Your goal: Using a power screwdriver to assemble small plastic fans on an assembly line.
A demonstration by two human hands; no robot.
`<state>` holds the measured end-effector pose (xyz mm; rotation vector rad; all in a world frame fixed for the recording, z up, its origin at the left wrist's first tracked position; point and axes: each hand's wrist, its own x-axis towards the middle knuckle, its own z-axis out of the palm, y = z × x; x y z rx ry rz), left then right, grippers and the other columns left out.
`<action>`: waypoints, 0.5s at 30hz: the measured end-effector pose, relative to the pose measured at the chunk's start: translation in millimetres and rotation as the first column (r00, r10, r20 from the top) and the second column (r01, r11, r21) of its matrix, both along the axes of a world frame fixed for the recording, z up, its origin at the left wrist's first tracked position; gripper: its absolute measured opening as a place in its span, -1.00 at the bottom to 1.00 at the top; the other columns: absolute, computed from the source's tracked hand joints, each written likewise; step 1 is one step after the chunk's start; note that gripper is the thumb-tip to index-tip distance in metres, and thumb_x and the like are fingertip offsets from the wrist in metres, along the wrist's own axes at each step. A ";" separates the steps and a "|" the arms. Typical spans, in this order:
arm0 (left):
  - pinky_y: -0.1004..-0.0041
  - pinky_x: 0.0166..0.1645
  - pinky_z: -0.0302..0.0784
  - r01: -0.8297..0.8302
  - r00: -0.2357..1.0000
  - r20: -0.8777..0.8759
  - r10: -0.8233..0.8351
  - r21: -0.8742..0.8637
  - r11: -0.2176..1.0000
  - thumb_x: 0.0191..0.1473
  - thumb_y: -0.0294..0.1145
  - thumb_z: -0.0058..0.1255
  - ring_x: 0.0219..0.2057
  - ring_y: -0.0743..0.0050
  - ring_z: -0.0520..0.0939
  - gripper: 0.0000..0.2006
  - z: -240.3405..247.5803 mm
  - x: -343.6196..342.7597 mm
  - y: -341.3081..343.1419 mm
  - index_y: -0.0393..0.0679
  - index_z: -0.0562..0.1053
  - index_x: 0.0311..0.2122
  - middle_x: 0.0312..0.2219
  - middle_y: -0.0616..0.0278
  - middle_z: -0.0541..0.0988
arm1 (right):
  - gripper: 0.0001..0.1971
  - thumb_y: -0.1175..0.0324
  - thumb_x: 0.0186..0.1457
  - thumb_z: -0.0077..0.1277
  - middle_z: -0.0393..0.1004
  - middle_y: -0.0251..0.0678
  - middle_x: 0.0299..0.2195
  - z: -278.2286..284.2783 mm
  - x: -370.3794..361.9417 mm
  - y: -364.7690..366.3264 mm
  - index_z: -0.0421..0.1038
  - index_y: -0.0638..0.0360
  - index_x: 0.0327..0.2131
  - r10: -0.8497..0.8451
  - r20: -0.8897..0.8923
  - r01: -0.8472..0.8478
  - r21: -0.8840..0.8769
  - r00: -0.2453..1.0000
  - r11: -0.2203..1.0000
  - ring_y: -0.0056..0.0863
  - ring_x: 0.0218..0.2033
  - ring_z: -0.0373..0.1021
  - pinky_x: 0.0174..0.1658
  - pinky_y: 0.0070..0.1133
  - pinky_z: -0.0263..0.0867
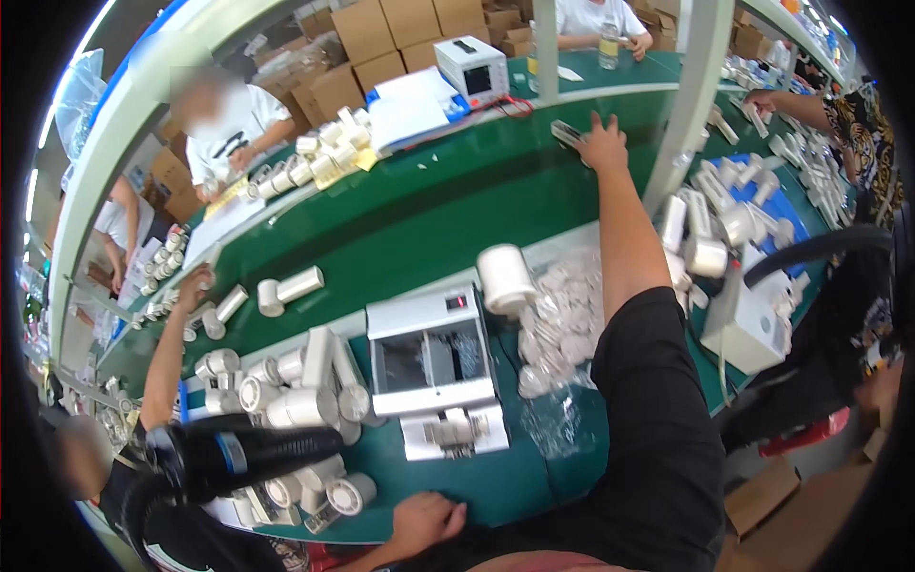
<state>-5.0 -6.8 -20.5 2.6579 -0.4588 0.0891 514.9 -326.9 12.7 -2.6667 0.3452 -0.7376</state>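
My right arm stretches far over the green conveyor belt (419, 200). At its far side my right hand (604, 148) has its fingers spread, the thumb side against a slim whitish part (567, 132); the hand covers part of it, and no firm grip shows. My left hand (426, 522) rests curled at the near table edge, with nothing visible in it. Between my arms stands a white bench machine (429, 310) with a clear window and a small red display. A white fixture (456, 434) sits in front of it.
White cylindrical parts (303, 408) pile up left of the machine. A white cup-shaped part (506, 278) and bagged round pieces (564, 329) lie right of it. A black hose-like arm (257, 458) crosses the lower left. A frame post (694, 105) rises right of my right hand. Co-workers sit around.
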 end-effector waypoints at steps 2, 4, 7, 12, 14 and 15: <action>0.38 -0.61 0.33 -0.001 1.000 0.017 0.002 -0.028 1.000 -0.21 -0.31 0.09 -0.70 0.28 0.43 -0.80 -8.8 2.4 1.1 -0.07 0.40 -0.74 -0.77 0.26 0.37 | -0.40 0.19 -0.16 0.10 0.20 -0.12 -0.01 -15.9 18.5 -20.2 0.16 0.01 0.00 -0.068 0.049 0.071 -0.058 0.996 0.996 -0.10 -0.06 0.24 -0.03 -0.34 0.23; 0.39 -0.61 0.33 0.009 1.000 0.028 -0.006 -0.111 0.994 -0.20 -0.30 0.09 -0.70 0.29 0.44 -0.79 -7.9 4.8 -1.3 -0.08 0.40 -0.74 -0.77 0.27 0.38 | -0.42 0.14 -0.15 0.09 0.18 -0.10 0.00 -40.0 34.6 -50.6 0.17 -0.05 0.01 0.152 -0.188 -0.145 0.050 0.970 0.988 -0.07 -0.07 0.25 -0.06 -0.32 0.25; 0.37 -0.60 0.34 -0.018 1.000 -0.018 0.018 -0.016 1.000 -0.19 -0.31 0.08 -0.68 0.27 0.44 -0.81 -1.1 -1.6 0.5 -0.08 0.41 -0.72 -0.75 0.26 0.39 | -0.41 0.09 -0.14 0.07 0.22 -0.06 -0.04 2.8 -4.8 -5.8 0.17 -0.08 0.02 0.120 -0.186 -0.106 0.087 0.975 0.991 -0.08 -0.09 0.28 -0.09 -0.31 0.26; 0.25 -0.53 0.33 -0.030 0.998 -0.052 0.025 -0.093 0.995 -0.16 -0.34 0.03 -0.62 0.13 0.45 -0.84 6.2 10.8 -6.5 -0.14 0.43 -0.65 -0.68 0.16 0.43 | -0.45 -0.01 -0.20 0.05 0.43 -0.06 -0.28 61.3 -125.5 -17.7 0.36 0.09 -0.12 0.135 0.227 -0.186 0.224 0.965 0.957 -0.08 -0.21 0.36 -0.13 -0.37 0.26; 0.31 -0.47 0.38 -0.136 0.990 -0.074 0.122 -0.216 0.967 -0.15 -0.38 0.03 -0.59 0.18 0.49 -0.86 6.3 3.3 -6.2 -0.18 0.47 -0.43 -0.63 0.14 0.47 | -0.49 0.09 -0.18 0.09 0.48 -0.13 -0.35 80.2 -197.2 -14.4 0.38 0.23 -0.16 0.175 0.255 -0.284 0.498 0.951 0.819 -0.35 -0.25 0.41 -0.19 -0.54 0.29; 0.38 -0.47 0.39 -0.123 0.992 -0.008 0.128 -0.335 0.934 -0.15 -0.42 0.03 -0.60 0.27 0.48 -0.84 -3.1 -0.8 -1.3 -0.18 0.47 -0.38 -0.64 0.16 0.47 | -0.51 0.16 -0.16 0.08 0.47 -0.16 -0.34 86.2 -238.0 -14.0 0.37 0.28 -0.16 0.209 0.255 -0.327 0.651 0.944 0.685 -0.45 -0.26 0.41 -0.20 -0.59 0.29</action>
